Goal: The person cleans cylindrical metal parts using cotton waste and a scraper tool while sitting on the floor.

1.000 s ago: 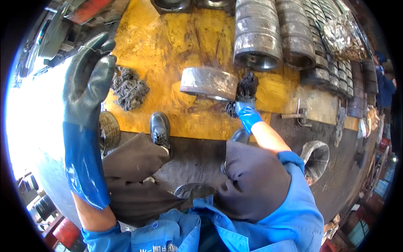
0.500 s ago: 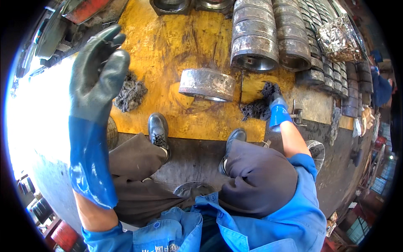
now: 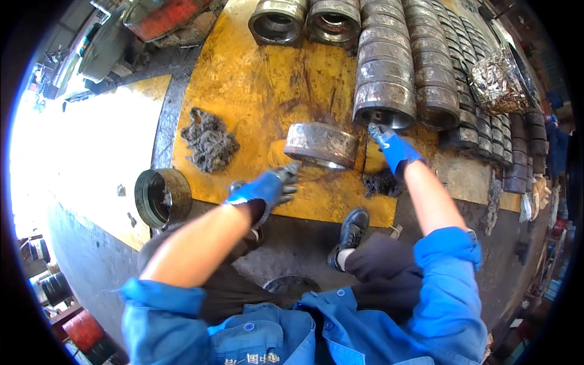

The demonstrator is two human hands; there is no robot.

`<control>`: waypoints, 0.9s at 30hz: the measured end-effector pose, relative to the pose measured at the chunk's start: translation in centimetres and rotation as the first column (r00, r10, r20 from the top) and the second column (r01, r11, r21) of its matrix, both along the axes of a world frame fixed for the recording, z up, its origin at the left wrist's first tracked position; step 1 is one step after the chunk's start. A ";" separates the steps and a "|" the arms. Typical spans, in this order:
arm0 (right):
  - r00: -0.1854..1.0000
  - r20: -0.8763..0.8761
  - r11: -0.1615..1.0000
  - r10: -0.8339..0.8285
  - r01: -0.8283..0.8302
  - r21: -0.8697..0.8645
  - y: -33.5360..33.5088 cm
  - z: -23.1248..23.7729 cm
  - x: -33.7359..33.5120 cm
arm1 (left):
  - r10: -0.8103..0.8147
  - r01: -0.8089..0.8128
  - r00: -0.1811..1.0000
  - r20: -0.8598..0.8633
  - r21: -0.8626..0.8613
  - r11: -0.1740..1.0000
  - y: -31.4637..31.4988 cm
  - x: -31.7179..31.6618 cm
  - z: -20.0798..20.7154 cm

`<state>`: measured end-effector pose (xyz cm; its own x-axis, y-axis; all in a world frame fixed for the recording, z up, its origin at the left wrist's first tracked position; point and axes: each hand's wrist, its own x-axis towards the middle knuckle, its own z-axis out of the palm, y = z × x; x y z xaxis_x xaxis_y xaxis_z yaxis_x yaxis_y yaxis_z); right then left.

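A heavy metal ring [image 3: 320,145], worn and silvery, lies on the yellow, stained floor sheet in front of me. Just short of its left end is my left hand [image 3: 277,184], in a blue and dark grey glove, its blurred fingers apart and holding nothing. My right hand [image 3: 389,145], gloved alike, reaches to the near end of a row of metal rings [image 3: 384,91]; its fingers look stretched out, with nothing visible in them. Whether they touch the end ring I cannot tell. Below that wrist lies a dark rag bundle [image 3: 382,184].
A grey heap of rag strands [image 3: 210,141] lies on the left of the sheet. An open ring [image 3: 163,198] stands nearer me. Two thick cylinders [image 3: 277,23] are at the back, more ring rows [image 3: 433,79] to the right, and a foil-covered block [image 3: 496,82] beyond.
My left hand has come down and right, from raised at the left to near the ring. My right hand has let go of the dark rag and moved forward to the ring row.
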<state>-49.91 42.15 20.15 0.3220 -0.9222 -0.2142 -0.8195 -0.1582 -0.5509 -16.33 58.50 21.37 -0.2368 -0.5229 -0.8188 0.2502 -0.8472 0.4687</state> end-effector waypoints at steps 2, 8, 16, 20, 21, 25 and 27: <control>0.977 0.057 0.978 -0.204 0.206 -0.037 1.6 -3.1 2.1 | 0.222 -0.214 0.960 -0.168 0.063 0.975 -0.6 -3.1 -4.2; 0.229 0.601 0.630 -0.766 0.453 0.631 5.1 -15.9 3.7 | 0.589 -0.600 0.742 -0.321 0.076 0.797 -4.5 -11.2 -7.0; 0.118 0.490 0.456 -0.863 0.598 0.659 13.4 -13.0 11.4 | -0.192 0.494 0.769 0.610 -0.377 0.783 -5.0 -4.7 -7.9; 0.395 0.324 0.507 -0.860 0.731 0.456 18.9 -15.0 20.4 | -0.351 0.849 0.314 0.882 -0.095 0.520 -6.9 3.2 0.4; 0.468 0.274 0.543 -0.840 0.731 0.414 19.8 -15.8 21.2 | -0.266 0.524 0.726 0.634 -0.260 0.811 -7.1 4.3 0.5; 0.622 0.291 0.673 -0.727 0.562 0.480 17.7 -12.6 17.4 | -0.042 0.194 0.796 0.603 -0.190 0.962 -7.0 3.8 1.9; 0.690 0.126 0.700 -0.713 0.686 0.198 13.9 -12.8 13.3 | 0.075 0.190 0.672 0.736 -0.270 0.944 -6.4 2.7 0.2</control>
